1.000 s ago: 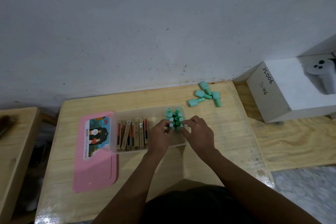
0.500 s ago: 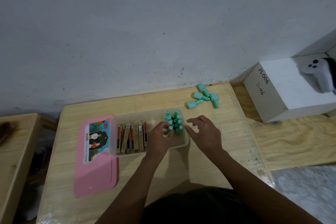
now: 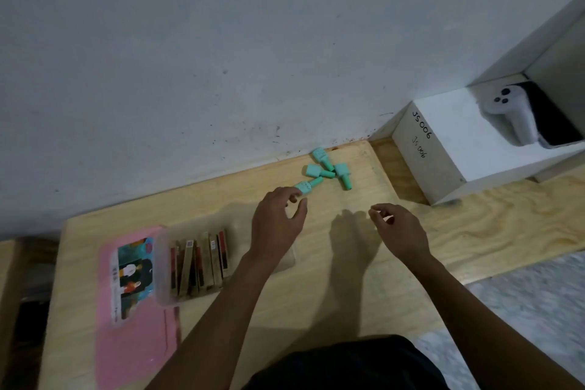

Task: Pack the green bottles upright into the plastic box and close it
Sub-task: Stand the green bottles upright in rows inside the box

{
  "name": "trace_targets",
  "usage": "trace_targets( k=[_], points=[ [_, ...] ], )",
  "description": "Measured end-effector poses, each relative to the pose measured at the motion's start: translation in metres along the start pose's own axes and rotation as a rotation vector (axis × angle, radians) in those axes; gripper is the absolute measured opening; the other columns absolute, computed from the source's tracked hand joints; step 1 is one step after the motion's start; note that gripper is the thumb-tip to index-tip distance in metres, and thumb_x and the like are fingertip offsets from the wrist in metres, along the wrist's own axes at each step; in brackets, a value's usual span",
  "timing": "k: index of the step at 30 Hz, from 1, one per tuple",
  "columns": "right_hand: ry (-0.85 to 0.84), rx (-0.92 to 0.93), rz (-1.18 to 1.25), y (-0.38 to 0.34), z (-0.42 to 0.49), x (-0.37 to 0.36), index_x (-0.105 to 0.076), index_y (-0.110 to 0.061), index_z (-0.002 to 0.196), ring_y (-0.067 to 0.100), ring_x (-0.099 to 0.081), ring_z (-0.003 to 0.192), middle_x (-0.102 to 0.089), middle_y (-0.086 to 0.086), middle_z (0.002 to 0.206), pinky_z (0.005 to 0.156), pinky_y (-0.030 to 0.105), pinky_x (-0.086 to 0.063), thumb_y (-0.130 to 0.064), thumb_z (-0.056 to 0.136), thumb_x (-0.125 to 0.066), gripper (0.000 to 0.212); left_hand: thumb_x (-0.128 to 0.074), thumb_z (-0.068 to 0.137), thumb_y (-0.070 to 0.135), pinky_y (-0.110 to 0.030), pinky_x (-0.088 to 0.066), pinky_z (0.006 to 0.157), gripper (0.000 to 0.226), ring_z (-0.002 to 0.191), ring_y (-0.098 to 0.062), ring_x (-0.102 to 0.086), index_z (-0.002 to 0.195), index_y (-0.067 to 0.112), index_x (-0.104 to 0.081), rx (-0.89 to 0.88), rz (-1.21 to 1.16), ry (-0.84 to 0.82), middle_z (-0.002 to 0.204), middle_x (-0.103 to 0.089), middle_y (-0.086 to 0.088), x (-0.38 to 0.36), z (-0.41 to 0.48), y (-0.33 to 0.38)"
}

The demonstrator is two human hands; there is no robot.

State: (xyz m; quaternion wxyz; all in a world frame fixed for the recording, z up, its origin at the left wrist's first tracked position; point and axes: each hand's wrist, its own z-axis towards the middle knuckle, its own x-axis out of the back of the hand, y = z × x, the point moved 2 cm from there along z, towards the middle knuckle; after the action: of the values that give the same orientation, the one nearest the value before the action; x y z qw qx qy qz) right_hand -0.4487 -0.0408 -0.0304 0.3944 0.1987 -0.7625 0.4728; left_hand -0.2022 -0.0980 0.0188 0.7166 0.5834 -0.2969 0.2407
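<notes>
Left hand [image 3: 278, 222] is leaving the box [image 3: 163, 266], half-open and empty, reaching the nearest bottle [image 3: 307, 185]. Right hand [image 3: 400, 231] is following, loosely curled, empty. Three more bottles [image 3: 313, 170] are lying loose; lid [image 3: 136, 351] is waiting beside the box.

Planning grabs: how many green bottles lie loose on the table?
4 by the wall: rearmost bottle, middle bottle, rightmost bottle, leftmost bottle beside left hand. Boxed ones may be hidden.
</notes>
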Motion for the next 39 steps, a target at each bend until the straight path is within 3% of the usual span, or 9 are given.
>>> trace_targets(
  k=[3,8,13,16,20,26,30,35,39],
  points=[
    [-0.061,-0.007,-0.01,0.003,0.015,-0.002,-0.067,-0.03,0.113,0.009,-0.059,0.084,-0.066,-0.006,0.105,0.069,0.029,-0.048,-0.045,0.092,-0.056,0.028,-0.062,0.084,0.036,-0.034,-0.049,0.078,0.028,0.09,-0.015,-0.058,0.109,0.025,-0.062,0.048,0.053,-0.162,0.097,-0.065,0.005,-0.024,0.026,0.005],
    [-0.159,0.017,-0.055,-0.006,0.052,-0.015,-0.062,-0.034,0.118,0.01,-0.061,0.093,-0.064,-0.005,0.114,0.076,0.033,-0.053,-0.05,0.088,-0.058,0.034,-0.06,0.083,0.047,-0.043,-0.045,0.095,0.056,0.115,-0.026,-0.054,0.132,0.024,-0.048,0.182,0.338,-0.482,0.126,-0.058,-0.004,-0.06,0.068,-0.006],
    [-0.197,0.0,-0.043,-0.023,0.086,-0.029,-0.048,-0.03,0.132,0.019,-0.059,0.104,-0.06,-0.001,0.119,0.08,0.038,-0.052,-0.054,0.082,-0.062,0.057,-0.058,0.084,0.049,-0.043,-0.041,0.098,0.058,0.12,-0.029,-0.048,0.135,0.023,-0.045,0.272,0.467,-0.596,0.131,-0.051,-0.006,-0.086,0.089,-0.016],
    [-0.185,-0.006,-0.078,-0.032,0.099,-0.038,-0.047,-0.027,0.129,0.017,-0.06,0.097,-0.062,-0.003,0.112,0.073,0.035,-0.051,-0.06,0.079,-0.062,0.062,-0.059,0.085,0.045,-0.042,-0.042,0.094,0.051,0.116,-0.028,-0.05,0.13,0.023,-0.05,0.28,0.484,-0.575,0.126,-0.05,-0.007,-0.094,0.094,-0.017],
    [-0.112,0.022,-0.17,-0.036,0.103,-0.046,-0.054,-0.024,0.117,0.017,-0.058,0.091,-0.061,-0.002,0.103,0.071,0.039,-0.055,-0.056,0.083,-0.059,0.047,-0.06,0.087,0.038,-0.041,-0.044,0.091,0.034,0.112,-0.026,-0.054,0.117,0.022,-0.062,0.275,0.457,-0.518,0.12,-0.056,-0.006,-0.1,0.096,-0.016],
    [-0.102,-0.034,-0.155,-0.03,0.101,-0.037,-0.064,-0.026,0.111,0.017,-0.062,0.085,-0.067,-0.003,0.096,0.069,0.034,-0.052,-0.048,0.09,-0.056,0.031,-0.061,0.087,0.031,-0.038,-0.049,0.086,0.028,0.105,-0.026,-0.06,0.11,0.016,-0.066,0.301,0.367,-0.487,0.114,-0.064,-0.006,-0.1,0.093,-0.015],
    [-0.056,-0.13,0.04,-0.023,0.092,-0.029,-0.069,-0.02,0.112,0.018,-0.065,0.089,-0.071,-0.002,0.1,0.072,0.032,-0.051,-0.039,0.091,-0.058,0.03,-0.062,0.087,0.033,-0.035,-0.051,0.083,0.03,0.097,-0.024,-0.063,0.108,0.012,-0.066,0.406,0.116,-0.423,0.107,-0.068,-0.007,-0.094,0.091,-0.013],
    [-0.056,-0.138,0.386,-0.036,0.07,-0.014,-0.072,-0.011,0.109,0.011,-0.066,0.084,-0.074,0.003,0.097,0.081,0.032,-0.055,-0.028,0.092,-0.063,0.026,-0.066,0.085,0.03,-0.023,-0.048,0.066,0.022,0.084,-0.018,-0.064,0.097,0.011,-0.066,0.524,-0.289,-0.286,0.094,-0.068,-0.004,-0.069,0.086,0.0],
    [-0.065,-0.064,0.436,-0.054,0.045,0.0,-0.071,-0.011,0.11,0.009,-0.059,0.07,-0.069,-0.005,0.079,0.075,0.04,-0.057,-0.034,0.095,-0.056,0.031,-0.066,0.085,0.031,-0.024,-0.052,0.06,0.019,0.072,-0.016,-0.064,0.093,0.014,-0.065,0.598,-0.532,-0.231,0.089,-0.068,-0.003,-0.041,0.071,0.006]
  ],
)
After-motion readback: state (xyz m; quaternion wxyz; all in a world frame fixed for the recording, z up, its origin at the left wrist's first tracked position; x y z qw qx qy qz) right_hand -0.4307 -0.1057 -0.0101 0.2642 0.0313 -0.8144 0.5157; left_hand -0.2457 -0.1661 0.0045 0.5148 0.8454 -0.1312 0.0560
